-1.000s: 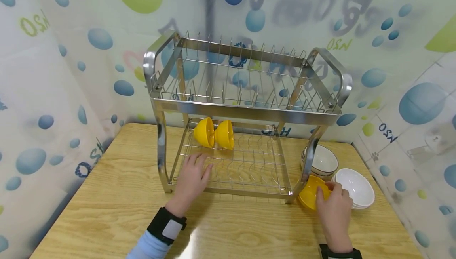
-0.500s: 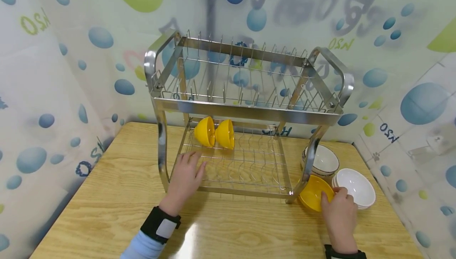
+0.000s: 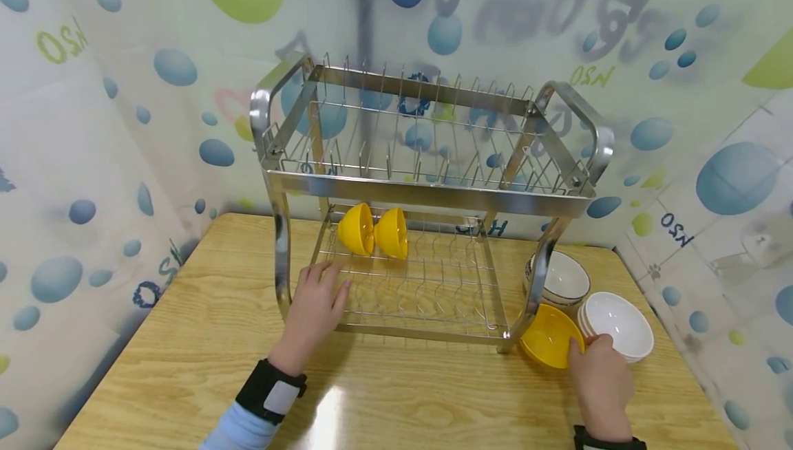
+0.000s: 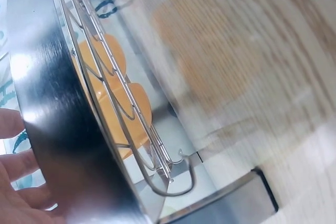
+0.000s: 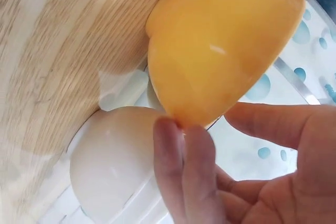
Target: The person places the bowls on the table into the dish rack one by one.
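A yellow bowl (image 3: 549, 337) sits on the table by the rack's right front leg. My right hand (image 3: 602, 380) pinches its right rim, thumb on one side and fingertips on the other; the right wrist view shows the bowl (image 5: 220, 45) tilted within that frame. My left hand (image 3: 312, 305), fingers loosely spread, is at the front left of the steel dish rack's lower tier (image 3: 409, 333) and holds nothing. Whether it touches the rack cannot be told. Two yellow bowls (image 3: 356, 230) stand on edge side by side at the lower tier's back left.
Stacked white bowls (image 3: 622, 326) stand just right of the yellow bowl. Behind it are white bowls with a dark rim (image 3: 565, 278), partly hidden by the rack leg. The upper tier (image 3: 427, 185) holds wire dividers. A patterned curtain (image 3: 155, 195) hangs behind the wooden table (image 3: 186, 354).
My left hand has drawn back a little to the left and down. The right hand has shifted slightly right along the bowl's rim, and the bowl has moved very slightly right.
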Demonstrator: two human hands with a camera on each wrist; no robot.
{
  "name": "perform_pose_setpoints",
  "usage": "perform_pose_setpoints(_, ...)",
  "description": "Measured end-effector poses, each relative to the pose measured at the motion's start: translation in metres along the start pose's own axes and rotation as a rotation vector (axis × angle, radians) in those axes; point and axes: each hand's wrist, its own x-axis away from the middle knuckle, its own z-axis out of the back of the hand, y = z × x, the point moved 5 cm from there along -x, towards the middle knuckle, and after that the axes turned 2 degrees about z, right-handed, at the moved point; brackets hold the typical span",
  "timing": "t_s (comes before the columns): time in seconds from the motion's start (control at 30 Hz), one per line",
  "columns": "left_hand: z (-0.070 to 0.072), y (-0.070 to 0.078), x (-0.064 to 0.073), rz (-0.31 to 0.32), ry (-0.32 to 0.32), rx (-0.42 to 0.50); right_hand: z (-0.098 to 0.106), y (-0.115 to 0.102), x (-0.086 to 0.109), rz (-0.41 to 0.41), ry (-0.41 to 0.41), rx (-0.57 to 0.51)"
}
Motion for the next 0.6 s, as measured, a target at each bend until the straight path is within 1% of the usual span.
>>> perform_pose_setpoints(0.17,0.000,-0.002,0.002,0.011,0.006,0.010,-0.003,0.001,-0.003,0.024,-0.037,0.021)
perform_pose_setpoints(0.3,-0.001,-0.003,0.002,0.018,0.014,0.020,-0.010,0.001,-0.006,0.094,-0.043,-0.019)
perform_pose_setpoints(0.4,-0.002,-0.004,0.003,0.019,0.020,0.025,-0.016,0.003,-0.008,0.128,-0.054,-0.082)
perform_pose_setpoints(0.53,-0.002,-0.004,0.004,0.024,0.011,0.020,-0.023,0.006,-0.011,0.127,-0.084,-0.179)
perform_pose_setpoints(0.6,-0.003,-0.005,0.004,0.027,0.007,0.018,-0.025,0.007,-0.013,0.128,-0.097,-0.203)
